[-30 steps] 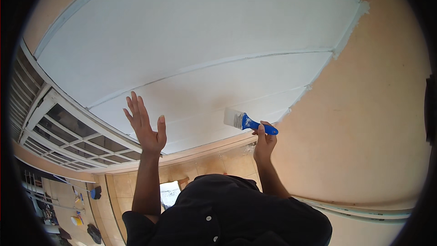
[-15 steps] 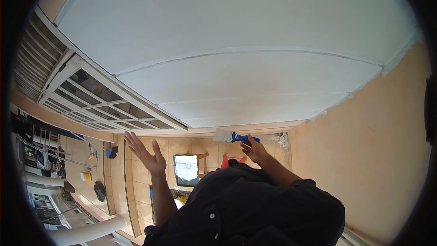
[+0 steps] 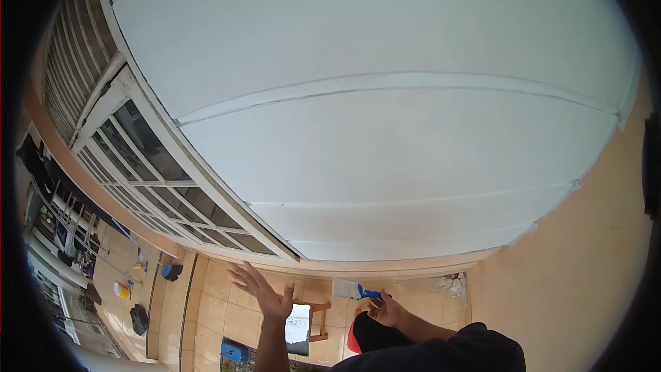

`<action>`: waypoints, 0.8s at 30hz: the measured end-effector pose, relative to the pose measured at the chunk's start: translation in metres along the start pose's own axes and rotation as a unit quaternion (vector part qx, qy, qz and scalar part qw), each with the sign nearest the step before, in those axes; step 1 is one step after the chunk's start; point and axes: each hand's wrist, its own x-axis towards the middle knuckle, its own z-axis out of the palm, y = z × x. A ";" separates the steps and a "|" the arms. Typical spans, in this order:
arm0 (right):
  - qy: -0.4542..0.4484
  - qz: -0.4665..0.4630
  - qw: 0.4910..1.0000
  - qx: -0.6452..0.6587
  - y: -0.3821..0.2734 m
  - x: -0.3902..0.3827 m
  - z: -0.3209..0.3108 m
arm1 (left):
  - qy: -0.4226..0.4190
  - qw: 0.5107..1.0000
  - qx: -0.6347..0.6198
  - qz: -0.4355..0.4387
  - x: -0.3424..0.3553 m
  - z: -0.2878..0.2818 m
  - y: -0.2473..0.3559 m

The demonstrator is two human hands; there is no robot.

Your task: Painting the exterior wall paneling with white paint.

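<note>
My right hand (image 3: 387, 311) is closed round the blue handle of a wide, flat paintbrush (image 3: 345, 288). The pale bristles point left, away from my fingers, apart from the wall. My left hand (image 3: 264, 294) is raised with its fingers spread and holds nothing. Beyond both hands rises a large white wall (image 3: 413, 145) with raised horizontal bands and a faint brownish smudge low down. Between my hands, lower down, stands a small wooden stool (image 3: 319, 318). Beside it a dark-edged, white-smeared board or tray (image 3: 297, 325) shows partly behind my left forearm.
A white barred window (image 3: 162, 165) borders the white wall at left; a peach wall (image 3: 578, 269) joins it at right. Below are a tiled floor (image 3: 224, 303), a red object (image 3: 352, 339), and a blue container (image 3: 235, 351). Farther left lie a black bag (image 3: 139, 319) and a yellow bucket (image 3: 122, 291).
The view has tilted upward, so the wall fills more of the picture and both hands appear lower. My right hand keeps the paintbrush; my left hand stays spread.
</note>
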 end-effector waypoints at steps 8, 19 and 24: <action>-0.104 -0.087 0.989 -0.062 0.038 0.073 -0.135 | 0.048 0.995 0.062 0.066 -0.183 0.081 -0.123; -0.161 -0.164 0.955 -0.189 0.089 -0.038 -0.098 | 0.067 0.986 -0.154 -0.003 -0.348 0.017 -0.082; -0.216 -0.171 0.919 -0.282 0.117 -0.044 -0.104 | 0.107 0.959 -0.197 -0.174 -0.399 0.012 -0.093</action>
